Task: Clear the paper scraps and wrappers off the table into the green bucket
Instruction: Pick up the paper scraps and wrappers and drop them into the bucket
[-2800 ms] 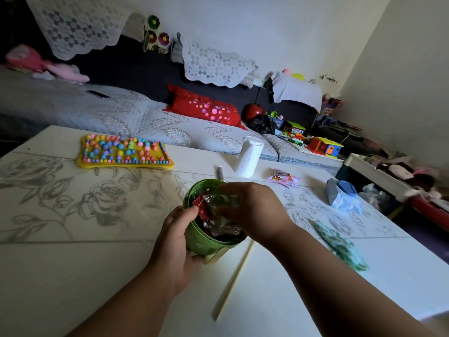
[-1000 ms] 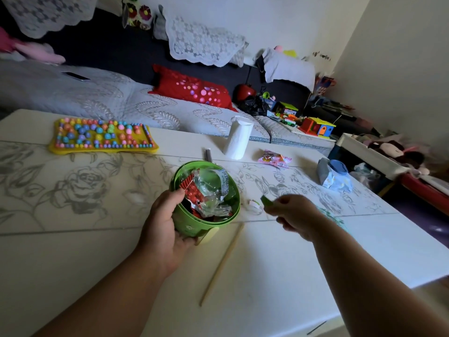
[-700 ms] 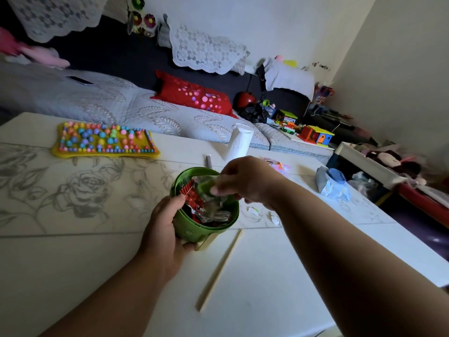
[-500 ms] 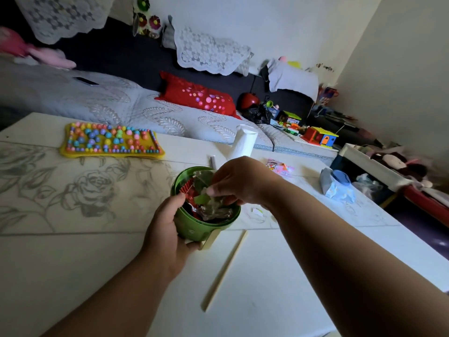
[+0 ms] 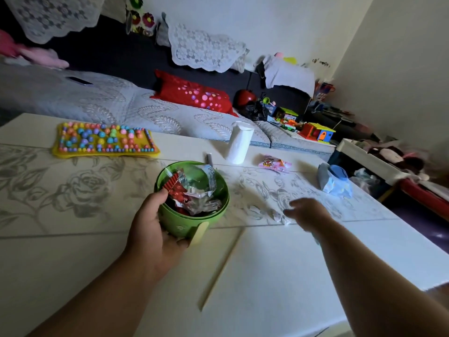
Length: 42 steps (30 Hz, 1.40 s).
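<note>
Yellow bead board (image 5: 104,140), white roll (image 5: 239,142) and blue pack (image 5: 334,180) sit well apart.

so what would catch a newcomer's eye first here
Most likely the green bucket in the middle of the table, crammed with crinkled wrappers, with the left hand gripping its near side. Next, the blurred right hand reaching toward small white paper scraps lying just right of the bucket. The yellow bead board at the table's far left also stands out.
</note>
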Each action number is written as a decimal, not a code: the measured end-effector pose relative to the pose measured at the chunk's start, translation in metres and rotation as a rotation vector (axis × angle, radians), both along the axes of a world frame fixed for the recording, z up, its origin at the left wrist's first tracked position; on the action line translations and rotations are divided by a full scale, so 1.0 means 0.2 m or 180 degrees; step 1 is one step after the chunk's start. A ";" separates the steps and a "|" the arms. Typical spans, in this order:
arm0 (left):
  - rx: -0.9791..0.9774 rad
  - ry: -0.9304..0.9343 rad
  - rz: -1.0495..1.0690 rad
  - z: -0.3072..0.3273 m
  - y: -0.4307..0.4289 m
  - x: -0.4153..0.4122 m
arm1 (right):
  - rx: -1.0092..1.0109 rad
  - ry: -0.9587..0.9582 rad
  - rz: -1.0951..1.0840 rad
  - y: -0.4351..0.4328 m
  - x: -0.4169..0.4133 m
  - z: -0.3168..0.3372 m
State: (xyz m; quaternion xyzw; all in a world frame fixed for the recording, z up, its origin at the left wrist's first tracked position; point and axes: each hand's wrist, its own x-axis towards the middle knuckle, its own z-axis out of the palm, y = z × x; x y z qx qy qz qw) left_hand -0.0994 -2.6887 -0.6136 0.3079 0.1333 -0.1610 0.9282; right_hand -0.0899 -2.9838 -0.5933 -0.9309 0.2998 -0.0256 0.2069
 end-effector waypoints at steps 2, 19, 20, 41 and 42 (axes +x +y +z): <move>0.0047 -0.0015 0.0038 -0.01 0.00 0.01 | 0.0128 0.0133 -0.0190 -0.05 0.00 -0.12; 0.0170 -0.0015 0.0157 -0.01 -0.01 0.07 | 0.0711 -0.0833 -0.0277 -0.09 0.07 -0.25; 0.0170 -0.0017 0.0159 -0.01 0.00 0.06 | 0.0997 -0.1009 -0.0310 -0.08 0.06 -0.24; 0.0121 0.0033 0.0179 0.00 0.07 0.05 | 0.0150 -0.0967 0.0790 0.41 0.20 0.17; 0.0107 0.0045 0.0188 0.00 0.08 0.06 | 0.0036 -0.0599 0.0568 0.33 0.22 0.11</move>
